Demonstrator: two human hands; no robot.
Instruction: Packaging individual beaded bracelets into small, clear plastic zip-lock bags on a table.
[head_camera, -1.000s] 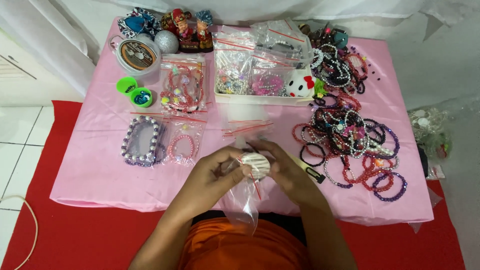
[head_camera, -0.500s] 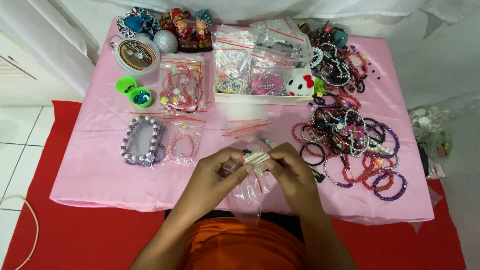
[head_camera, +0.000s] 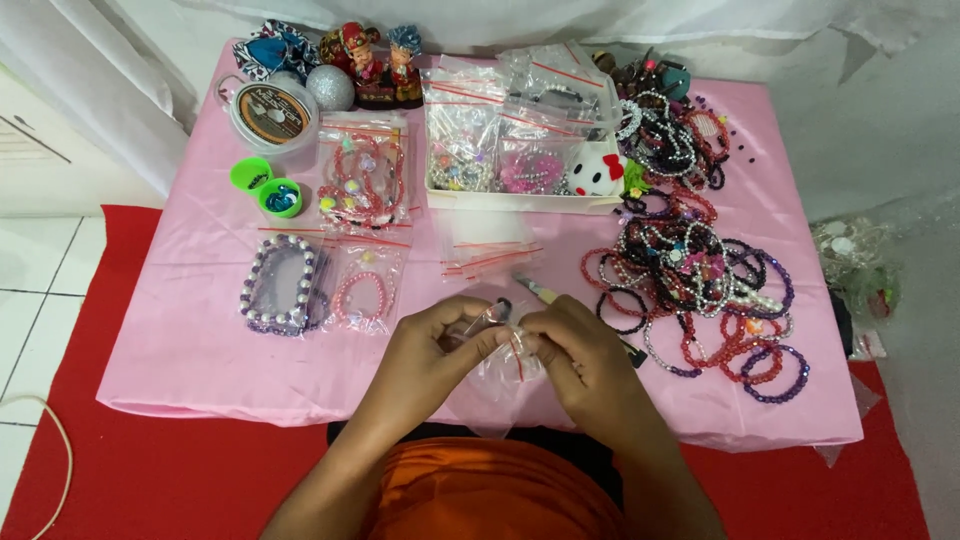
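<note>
Pinching a small clear zip bag (head_camera: 497, 365) at its red-striped mouth, the left hand (head_camera: 430, 345) and the right hand (head_camera: 575, 350) meet at six o'clock, low over the near edge of the table (head_camera: 190, 330). Each grip is closed on the bag's top edge, thumb against fingers, apparently so the mouth stays taut while the body hangs loose below. Something pale seems tucked inside near the fingertips, though I cannot tell what it is.

At twelve o'clock a white tray (head_camera: 520, 200) holds more clear bags of beads and a white plush toy (head_camera: 598, 172). Empty zip bags (head_camera: 490, 250) lie stacked just beyond the hands. At nine o'clock, bagged bracelets (head_camera: 315, 290) lie flat in a row, sorted apart from the loose bracelets (head_camera: 700, 290) heaped at three o'clock. Two green caps (head_camera: 268, 187) at ten o'clock hold small dark bits.
</note>
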